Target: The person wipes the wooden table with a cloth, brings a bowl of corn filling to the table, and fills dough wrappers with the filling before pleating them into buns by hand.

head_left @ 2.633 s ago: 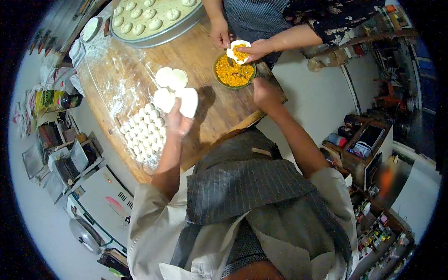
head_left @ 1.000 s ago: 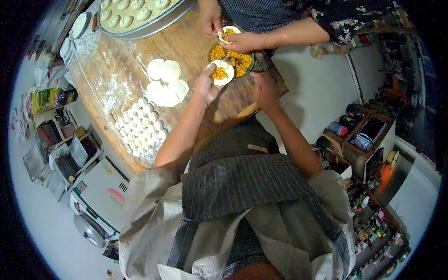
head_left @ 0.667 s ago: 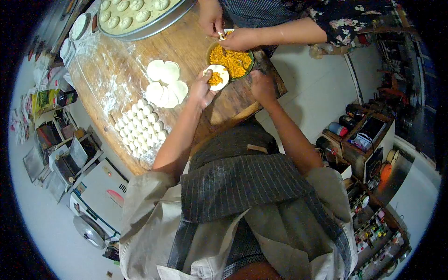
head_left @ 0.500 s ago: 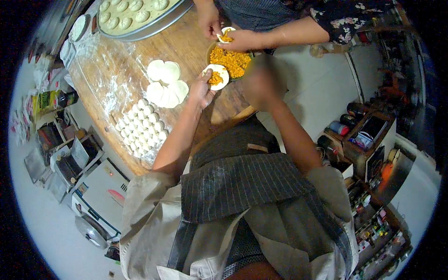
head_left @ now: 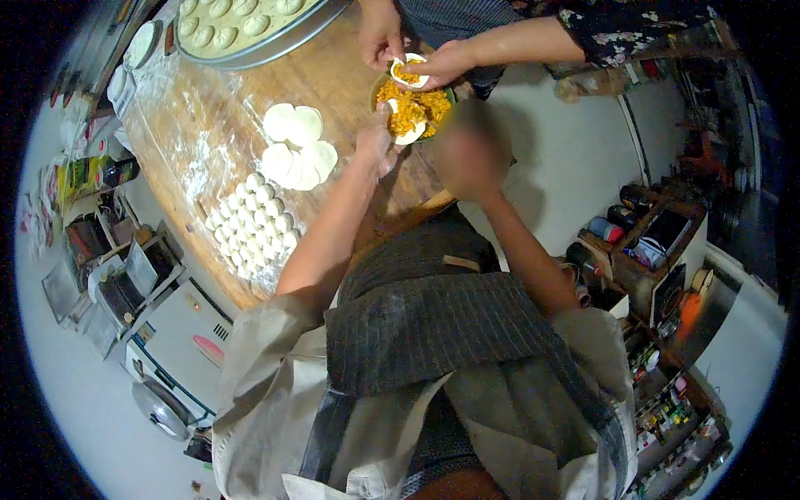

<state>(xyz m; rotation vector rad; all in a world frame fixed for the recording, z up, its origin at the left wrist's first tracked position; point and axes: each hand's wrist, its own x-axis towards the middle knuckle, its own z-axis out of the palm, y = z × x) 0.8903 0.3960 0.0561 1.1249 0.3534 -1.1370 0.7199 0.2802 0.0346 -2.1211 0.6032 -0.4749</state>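
Note:
My left hand is closed on the edge of a round dough wrapper, tilted over the near side of the filling bowl. Crumbly orange-yellow filling covers much of this wrapper. More of the same filling lies in the bowl. Just right of the bowl is my right hand, smeared by a blur that hides its fingers and anything in them. Left of my left hand, several flat dough wrappers lie overlapping on the floured wooden table.
Across the table, a co-worker's hands hold another filled wrapper above the bowl. Small dough pieces sit in rows near the left edge. A round metal tray of pleated buns stands at the back left.
My left hand has moved slightly right, bringing its wrapper over the bowl, and more filling now covers it. The co-worker's wrapper has shifted a little right and towards me.

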